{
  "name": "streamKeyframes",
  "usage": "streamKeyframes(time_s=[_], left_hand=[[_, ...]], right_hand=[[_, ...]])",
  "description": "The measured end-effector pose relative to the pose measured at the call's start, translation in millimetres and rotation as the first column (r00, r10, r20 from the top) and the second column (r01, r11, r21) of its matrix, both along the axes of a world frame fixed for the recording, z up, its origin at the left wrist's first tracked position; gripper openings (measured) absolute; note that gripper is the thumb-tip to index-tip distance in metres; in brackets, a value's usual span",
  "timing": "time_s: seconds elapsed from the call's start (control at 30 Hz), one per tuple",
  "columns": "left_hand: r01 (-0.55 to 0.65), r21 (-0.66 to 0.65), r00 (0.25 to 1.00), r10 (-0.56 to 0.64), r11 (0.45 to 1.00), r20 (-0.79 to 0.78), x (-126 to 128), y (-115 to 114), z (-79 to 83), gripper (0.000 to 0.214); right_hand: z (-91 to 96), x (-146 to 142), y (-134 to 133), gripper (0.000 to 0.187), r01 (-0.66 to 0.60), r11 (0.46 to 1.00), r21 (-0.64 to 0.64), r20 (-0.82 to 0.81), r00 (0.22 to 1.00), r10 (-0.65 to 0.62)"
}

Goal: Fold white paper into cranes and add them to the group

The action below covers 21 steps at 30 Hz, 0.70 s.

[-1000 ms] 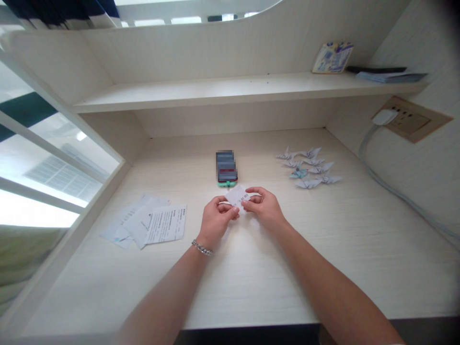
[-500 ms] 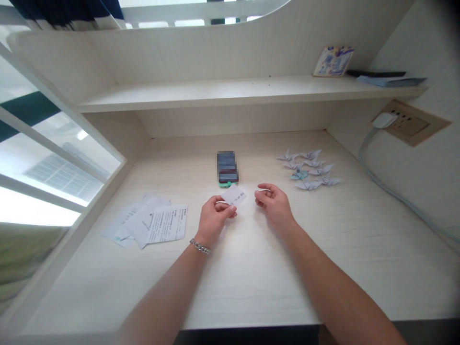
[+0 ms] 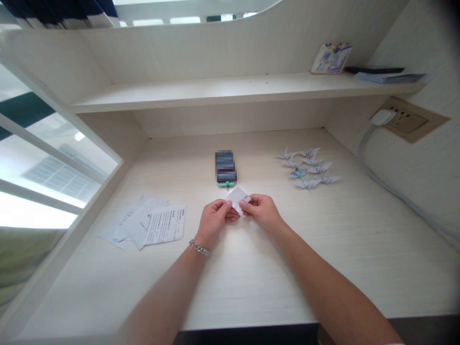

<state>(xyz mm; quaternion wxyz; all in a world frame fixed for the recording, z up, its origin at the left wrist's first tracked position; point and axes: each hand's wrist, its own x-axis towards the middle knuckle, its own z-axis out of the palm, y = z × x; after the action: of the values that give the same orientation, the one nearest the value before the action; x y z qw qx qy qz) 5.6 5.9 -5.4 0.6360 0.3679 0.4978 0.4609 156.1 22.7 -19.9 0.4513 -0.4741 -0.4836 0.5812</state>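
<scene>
Two bare hands meet over a pale wood-grain desk (image 3: 251, 287), sharing one small white printed paper slip (image 3: 237, 196). Left hand (image 3: 214, 221), with a silver chain bracelet (image 3: 200, 247) at the wrist, is curled, thumb and forefinger pinching the slip's near left corner. Right hand (image 3: 263, 212) is likewise curled, fingertips pinching the slip's near right edge. Slip is tilted, raised just above the desk between both hands; it appears flat, with no fold visible, so judged from this view its shaping has barely begun. Just beyond the hands lies a dark phone in a green case (image 3: 226, 168), its screen blurred. Beyond and to the right of the right hand sits a cluster of folded white paper cranes (image 3: 308, 166), one tinted blue, suggesting several finished pieces. Left of the left hand lie overlapping loose printed paper sheets (image 3: 151, 224), untouched. Far right, a white plug (image 3: 382, 117) sits in a beige wall socket.
</scene>
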Motion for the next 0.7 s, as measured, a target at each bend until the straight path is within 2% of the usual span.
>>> streamKeyframes(time_s=[0.33,0.5,0.7], left_hand=[[-0.008,0.079,0.998,0.012,0.997,-0.058,-5.3,1.3,-5.5,0.031],[-0.052,0.083,0.998,0.054,0.995,-0.021,-3.7,0.7,-4.9,0.029],[0.066,0.077,0.996,-0.061,0.995,-0.063,-3.5,-1.3,-4.3,0.022]], right_hand=[[1.7,-0.5,-0.8,0.028,0.023,1.0,-0.014,-0.003,1.0,-0.023],[1.7,-6.4,-4.1,0.027,-0.032,0.999,-0.001,-0.022,0.999,0.032],[-2.2,-5.8,-1.4,0.032,0.094,0.995,-0.033,-0.038,0.995,-0.095]])
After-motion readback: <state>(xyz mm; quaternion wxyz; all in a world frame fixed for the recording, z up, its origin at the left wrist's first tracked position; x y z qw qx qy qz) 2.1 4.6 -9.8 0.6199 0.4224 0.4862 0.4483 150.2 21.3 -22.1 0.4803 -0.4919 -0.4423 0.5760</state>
